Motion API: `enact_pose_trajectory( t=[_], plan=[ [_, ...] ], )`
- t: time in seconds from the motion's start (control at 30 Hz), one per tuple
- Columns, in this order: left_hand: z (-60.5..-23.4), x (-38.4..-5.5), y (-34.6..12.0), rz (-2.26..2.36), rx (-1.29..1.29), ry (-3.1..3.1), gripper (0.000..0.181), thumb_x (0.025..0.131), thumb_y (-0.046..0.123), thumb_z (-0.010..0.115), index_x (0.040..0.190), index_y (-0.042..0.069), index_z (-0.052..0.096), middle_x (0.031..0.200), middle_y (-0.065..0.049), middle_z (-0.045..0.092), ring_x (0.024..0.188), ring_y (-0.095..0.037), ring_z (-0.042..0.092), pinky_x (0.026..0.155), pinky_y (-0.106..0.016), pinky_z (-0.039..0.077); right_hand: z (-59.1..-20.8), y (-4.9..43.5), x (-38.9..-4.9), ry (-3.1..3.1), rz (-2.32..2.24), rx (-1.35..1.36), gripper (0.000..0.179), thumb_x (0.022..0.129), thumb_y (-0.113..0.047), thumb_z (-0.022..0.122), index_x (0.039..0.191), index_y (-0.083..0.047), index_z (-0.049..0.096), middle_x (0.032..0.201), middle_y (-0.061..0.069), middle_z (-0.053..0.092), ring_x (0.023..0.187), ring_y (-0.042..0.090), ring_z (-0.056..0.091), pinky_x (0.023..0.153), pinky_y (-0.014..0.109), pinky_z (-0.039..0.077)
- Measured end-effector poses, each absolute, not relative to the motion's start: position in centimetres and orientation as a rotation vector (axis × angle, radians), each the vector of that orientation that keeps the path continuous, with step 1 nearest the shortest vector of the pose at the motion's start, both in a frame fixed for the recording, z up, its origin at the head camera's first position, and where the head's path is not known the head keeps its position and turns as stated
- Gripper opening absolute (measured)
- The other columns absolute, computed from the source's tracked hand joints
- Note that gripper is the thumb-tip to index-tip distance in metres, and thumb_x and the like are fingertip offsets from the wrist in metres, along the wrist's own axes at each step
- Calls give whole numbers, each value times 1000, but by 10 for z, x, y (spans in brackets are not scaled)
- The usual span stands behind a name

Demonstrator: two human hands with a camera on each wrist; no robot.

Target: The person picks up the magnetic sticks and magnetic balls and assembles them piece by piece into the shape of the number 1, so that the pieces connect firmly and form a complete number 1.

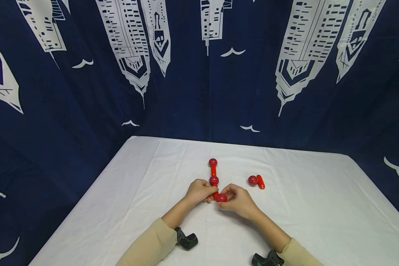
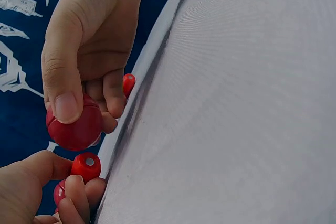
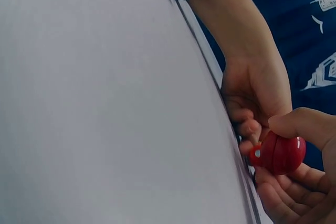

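A chain of red pieces runs across the table in the head view: a far ball (image 1: 212, 162), a short rod (image 1: 213, 170), a middle ball (image 1: 214, 180) and a near rod (image 1: 215, 195). My left hand (image 1: 199, 191) pinches that near rod, whose end (image 2: 90, 162) carries a small pale disc. Between thumb and fingers, my right hand (image 1: 242, 202) holds another red ball (image 1: 221, 198), with a seam round it (image 3: 286, 153). This ball sits close beside the rod's end; whether they touch I cannot tell. Fingers partly cover the near rod.
A loose red ball (image 1: 252, 180) and a red rod (image 1: 261, 182) lie side by side to the right of the chain. White cloth (image 1: 153, 207) covers the table. A dark blue printed curtain (image 1: 193, 92) hangs behind it. Both wrists wear black camera bands.
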State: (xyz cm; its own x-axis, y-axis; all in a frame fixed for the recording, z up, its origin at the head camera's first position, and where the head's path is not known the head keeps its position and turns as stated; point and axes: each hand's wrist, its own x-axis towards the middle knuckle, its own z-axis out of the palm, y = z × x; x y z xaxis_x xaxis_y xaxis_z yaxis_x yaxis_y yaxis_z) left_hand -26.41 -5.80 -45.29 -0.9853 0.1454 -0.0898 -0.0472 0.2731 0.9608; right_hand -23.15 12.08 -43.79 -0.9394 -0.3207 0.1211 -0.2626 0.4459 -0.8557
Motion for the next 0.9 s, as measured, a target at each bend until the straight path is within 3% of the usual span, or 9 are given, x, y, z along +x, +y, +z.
enact_pose_trajectory(
  t=[0.9],
  plan=[
    [-453, -264, -60, 1809, 101, 2393, 22, 83, 11, 71, 66, 5, 58, 48, 1, 54, 38, -4, 49, 40, -12, 38, -452, 96, -218, 2749, -1555, -412, 38, 69, -18, 89, 82, -7, 55, 60, -1, 51, 54, 10, 47, 47, 21, 37]
  ],
)
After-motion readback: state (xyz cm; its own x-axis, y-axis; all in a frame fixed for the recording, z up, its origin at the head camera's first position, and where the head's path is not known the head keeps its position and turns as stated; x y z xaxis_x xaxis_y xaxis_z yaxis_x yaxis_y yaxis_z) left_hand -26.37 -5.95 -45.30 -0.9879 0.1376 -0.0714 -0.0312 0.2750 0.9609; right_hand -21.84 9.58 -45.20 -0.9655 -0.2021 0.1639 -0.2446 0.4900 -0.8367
